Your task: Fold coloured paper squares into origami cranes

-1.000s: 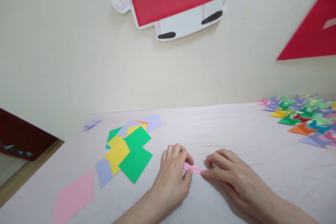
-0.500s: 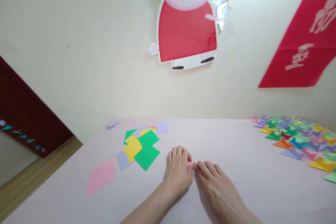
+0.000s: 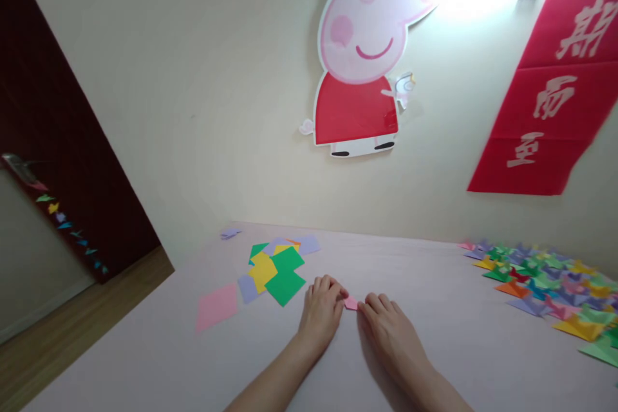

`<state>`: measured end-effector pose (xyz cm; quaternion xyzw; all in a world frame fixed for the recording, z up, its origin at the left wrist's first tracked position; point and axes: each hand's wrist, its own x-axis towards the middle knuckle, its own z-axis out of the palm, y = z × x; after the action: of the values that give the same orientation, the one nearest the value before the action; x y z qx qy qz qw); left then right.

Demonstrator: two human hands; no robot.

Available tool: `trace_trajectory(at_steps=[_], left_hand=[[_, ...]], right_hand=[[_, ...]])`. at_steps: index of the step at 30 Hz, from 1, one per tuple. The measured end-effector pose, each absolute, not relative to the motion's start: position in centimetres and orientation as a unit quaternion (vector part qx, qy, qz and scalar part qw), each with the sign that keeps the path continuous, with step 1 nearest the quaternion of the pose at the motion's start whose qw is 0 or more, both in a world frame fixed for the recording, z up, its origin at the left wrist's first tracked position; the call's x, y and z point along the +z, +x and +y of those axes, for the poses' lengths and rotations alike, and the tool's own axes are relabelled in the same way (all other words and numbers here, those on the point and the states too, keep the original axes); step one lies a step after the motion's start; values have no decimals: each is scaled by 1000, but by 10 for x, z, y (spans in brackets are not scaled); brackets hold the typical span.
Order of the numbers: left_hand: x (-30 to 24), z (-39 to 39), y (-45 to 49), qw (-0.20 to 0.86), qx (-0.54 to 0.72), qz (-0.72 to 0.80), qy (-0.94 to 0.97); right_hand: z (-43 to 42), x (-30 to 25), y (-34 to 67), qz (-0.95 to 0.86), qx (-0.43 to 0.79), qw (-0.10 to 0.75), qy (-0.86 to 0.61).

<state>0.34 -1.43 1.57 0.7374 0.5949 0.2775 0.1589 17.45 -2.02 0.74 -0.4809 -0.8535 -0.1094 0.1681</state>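
Between my two hands, on the pale table (image 3: 270,360), lies a small folded piece of pink paper (image 3: 351,303). My left hand (image 3: 322,309) is closed, its thumb and forefinger gripping the paper's left end. At the opposite end my right hand (image 3: 392,328) holds the paper with its fingertips bunched together. The fingertips cover both ends of the fold, so its full shape is hidden. Left of my hands lie loose square sheets: green (image 3: 286,286), yellow (image 3: 264,272), lilac (image 3: 248,288) and pink (image 3: 217,306).
Many folded paper figures (image 3: 545,280) in mixed colours stand in rows at the table's right. A folded lilac piece (image 3: 230,233) sits by the far left corner. Behind the table, the wall carries a cartoon pig cutout (image 3: 356,106) and a red banner (image 3: 541,109).
The camera view has tilted up, showing more of the wall. My hands have drawn slightly apart, and more of the pink paper shows between them.
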Motion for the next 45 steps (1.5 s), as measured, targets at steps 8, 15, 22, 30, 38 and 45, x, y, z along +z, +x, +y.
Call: trace_trajectory(at_steps=[8,15,22,30,38,45], left_hand=[[14,7,6,221,367,549,717],[5,38,3,354,447,493,657],[2,40,5,423,464,470,620],[1,37,7,457,459,442,620],[7,33,7,465,462,413,632],[9,33,6,439,468,438,630]], right_hand=[[1,18,171,-828,-8,216,-517],[35,8,166,-768,235,336,-492],[39,0,164,-693,379,413,-454],[37,0,168,-694,393,415,-438],[31,7,166,-688,360,444,-447],[35,4,169,-656,363,482,-454]])
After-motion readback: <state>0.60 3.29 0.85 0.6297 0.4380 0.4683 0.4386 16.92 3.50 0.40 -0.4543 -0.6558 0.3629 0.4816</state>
